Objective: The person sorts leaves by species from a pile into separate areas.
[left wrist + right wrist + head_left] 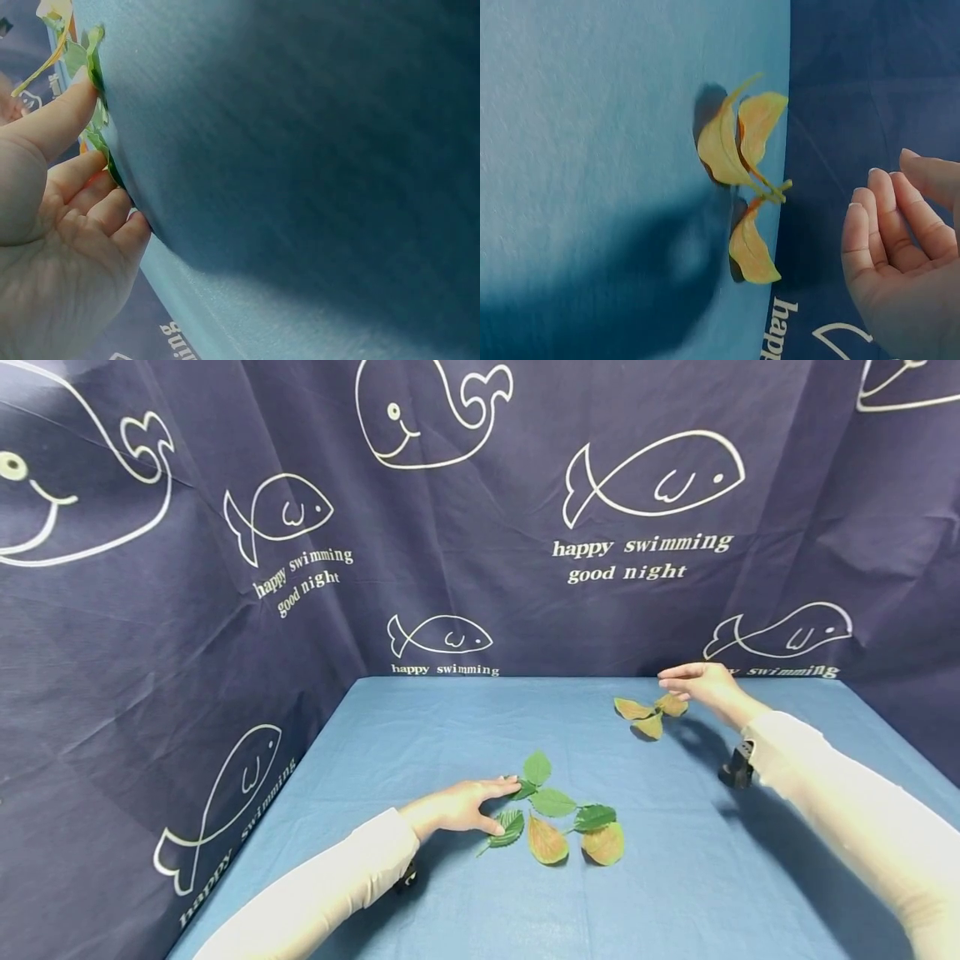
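My left hand (459, 806) rests on green leaves at the middle of the blue cloth. In the left wrist view its thumb touches one green leaf (94, 56) and its fingertips touch another green leaf (105, 154); the fingers are fairly straight. My right hand (702, 683) hovers above the far right of the cloth, fingers loosely bent and holding nothing. Near it lies a sprig of three yellow-orange leaves (648, 726), stems meeting at one point. The right wrist view shows the yellow leaves (727, 146) apart from the right hand (907, 240).
Right of the left hand lie more green leaves (553, 802) and two loose yellow-orange leaves, one (547, 841) by itself and one (604, 845) partly under a dark green leaf (595, 817). Dark blue curtains (480, 568) with white fish drawings border the blue cloth (450, 727).
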Demonstrator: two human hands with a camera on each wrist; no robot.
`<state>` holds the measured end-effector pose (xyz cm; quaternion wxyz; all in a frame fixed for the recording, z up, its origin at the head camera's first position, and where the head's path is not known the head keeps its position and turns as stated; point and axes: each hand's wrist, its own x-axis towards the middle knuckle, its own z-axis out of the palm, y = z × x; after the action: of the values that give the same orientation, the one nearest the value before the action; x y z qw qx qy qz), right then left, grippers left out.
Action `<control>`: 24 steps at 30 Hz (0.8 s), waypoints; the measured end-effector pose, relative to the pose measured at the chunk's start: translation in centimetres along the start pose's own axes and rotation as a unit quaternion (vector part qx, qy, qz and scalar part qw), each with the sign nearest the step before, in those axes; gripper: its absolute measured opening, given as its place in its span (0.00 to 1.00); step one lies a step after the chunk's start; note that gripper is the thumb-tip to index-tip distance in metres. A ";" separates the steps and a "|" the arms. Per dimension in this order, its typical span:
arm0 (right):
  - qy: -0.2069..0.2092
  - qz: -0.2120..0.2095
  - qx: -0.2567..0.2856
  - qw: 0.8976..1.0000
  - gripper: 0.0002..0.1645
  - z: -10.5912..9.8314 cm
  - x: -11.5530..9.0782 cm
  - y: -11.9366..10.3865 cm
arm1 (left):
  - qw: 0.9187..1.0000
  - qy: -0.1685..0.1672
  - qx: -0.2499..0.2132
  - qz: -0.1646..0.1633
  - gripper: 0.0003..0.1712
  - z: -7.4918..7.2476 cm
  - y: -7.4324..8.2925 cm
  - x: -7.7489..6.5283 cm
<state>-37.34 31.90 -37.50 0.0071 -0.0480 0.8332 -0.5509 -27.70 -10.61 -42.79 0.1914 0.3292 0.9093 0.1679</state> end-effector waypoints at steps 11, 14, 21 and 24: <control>-0.067 -0.001 0.009 0.998 0.28 2.2 -1.3 0.1 | 1.000 -0.002 -0.002 0.007 0.43 -0.1 -0.1 0.1; -0.081 -0.005 -0.016 0.997 0.34 2.9 -1.7 0.0 | 1.000 -0.002 0.003 0.004 0.43 -0.1 -0.1 0.0; -0.097 0.009 -0.024 0.995 0.33 4.0 -2.2 -0.1 | 1.000 -0.002 0.008 -0.001 0.43 -0.2 0.1 -0.1; -0.108 0.006 -0.022 0.994 0.33 4.3 -2.4 -0.2 | 1.000 -0.001 0.005 0.000 0.43 -0.1 0.1 -0.1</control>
<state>-34.69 28.08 -39.14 0.0997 -0.1025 0.8397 -0.5238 -27.61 -10.63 -42.62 0.1907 0.3306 0.9099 0.1627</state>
